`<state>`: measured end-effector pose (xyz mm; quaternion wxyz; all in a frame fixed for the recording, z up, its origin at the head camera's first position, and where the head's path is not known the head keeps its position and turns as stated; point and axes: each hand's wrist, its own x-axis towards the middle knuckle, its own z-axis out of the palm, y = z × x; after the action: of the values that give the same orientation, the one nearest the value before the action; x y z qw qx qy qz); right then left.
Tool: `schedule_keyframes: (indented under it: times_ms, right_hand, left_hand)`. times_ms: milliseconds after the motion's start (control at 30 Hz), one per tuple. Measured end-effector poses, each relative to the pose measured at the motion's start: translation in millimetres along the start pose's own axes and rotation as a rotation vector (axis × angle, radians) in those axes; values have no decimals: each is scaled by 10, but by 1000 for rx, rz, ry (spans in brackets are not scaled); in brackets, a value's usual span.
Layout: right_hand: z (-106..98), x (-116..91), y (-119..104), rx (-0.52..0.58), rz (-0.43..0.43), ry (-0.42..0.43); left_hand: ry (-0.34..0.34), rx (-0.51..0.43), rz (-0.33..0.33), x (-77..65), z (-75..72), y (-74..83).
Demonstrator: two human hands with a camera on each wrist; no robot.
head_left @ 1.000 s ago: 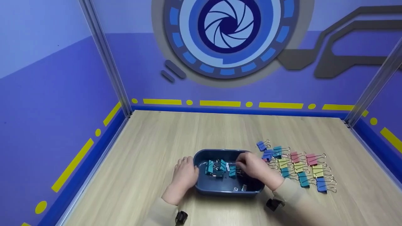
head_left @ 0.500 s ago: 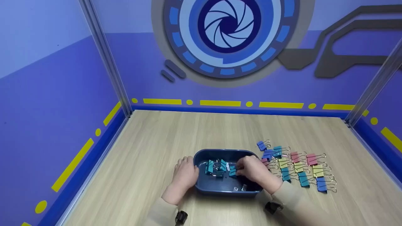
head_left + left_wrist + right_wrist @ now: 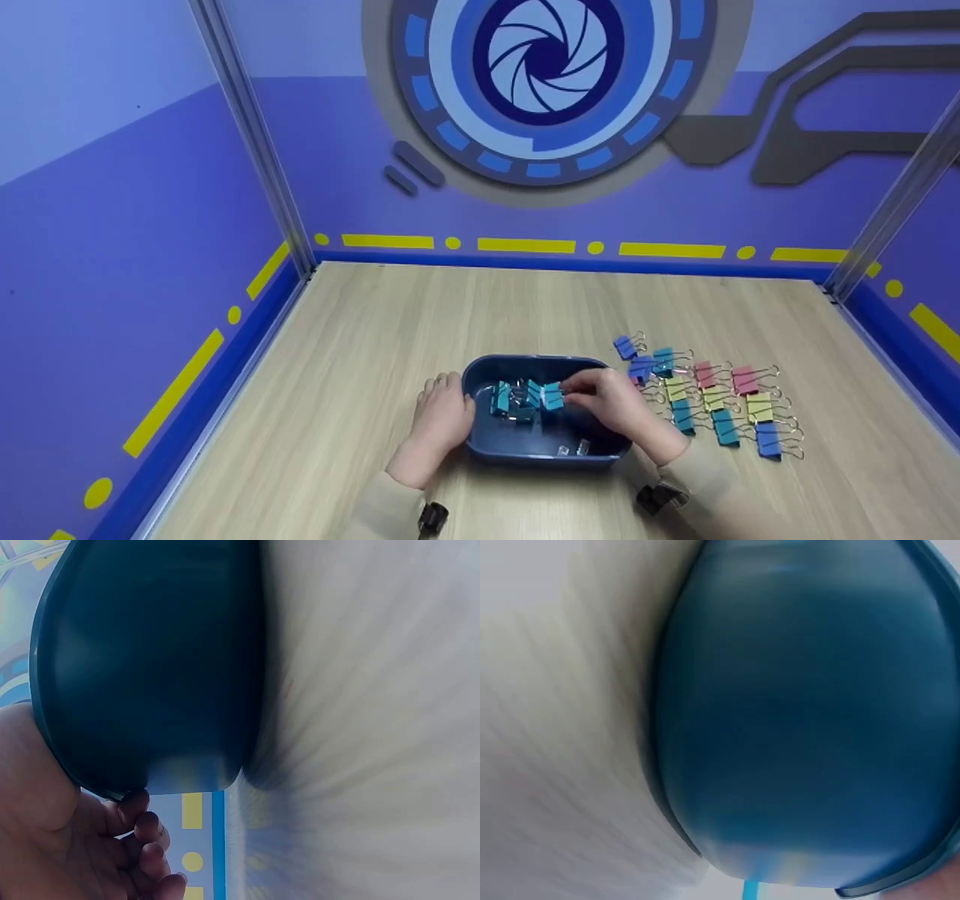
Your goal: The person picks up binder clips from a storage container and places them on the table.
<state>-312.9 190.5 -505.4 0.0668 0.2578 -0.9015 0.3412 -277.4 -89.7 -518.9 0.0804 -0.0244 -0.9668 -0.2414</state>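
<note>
In the head view, my right hand (image 3: 615, 401) reaches over the right side of a dark blue plastic box (image 3: 525, 455). Its thumb and index finger pinch a teal binder clip (image 3: 553, 396) by the wire handles. Several other teal binder clips (image 3: 501, 399) lie inside the box, left of the held one. My left hand (image 3: 442, 412) grips the box's left rim. The left wrist view has the box wall (image 3: 157, 667) up close, with the left hand's curled fingers (image 3: 154, 859) at its rim. The right wrist view mostly contains the box's outer wall (image 3: 802, 712).
Right of the box, several binder clips in blue, teal, red and yellow (image 3: 759, 409) lie in rough rows on the wooden table (image 3: 375, 322). Two small clear pieces (image 3: 583, 448) lie in the box near its front wall. Blue panels (image 3: 315, 150) enclose the table.
My right hand has lowered into the box, taken the teal binder clip by its handles and raised it slightly. My left hand has stayed at the rim.
</note>
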Motion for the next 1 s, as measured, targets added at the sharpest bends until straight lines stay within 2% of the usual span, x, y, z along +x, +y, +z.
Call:
schedule_keyframes:
  times_ms: [200, 467, 800, 900, 1000]
  right_hand:
    - [-44, -51, -13, 47, -5, 46]
    - [-170, -173, -72, 80, 72, 96]
    - [-492, -371, -74, 105, 206, 160]
    - [-612, -435, -32, 112, 219, 187]
    - [-726, -506, 22, 72, 216, 214]
  left_hand:
    - [-9, 2, -5, -8, -16, 12]
    - [-5, 11, -8, 2, -4, 1]
    - [-24, -8, -23, -5, -7, 2]
    - [-26, -12, -25, -5, -10, 6]
    - [-23, -14, -20, -7, -14, 12]
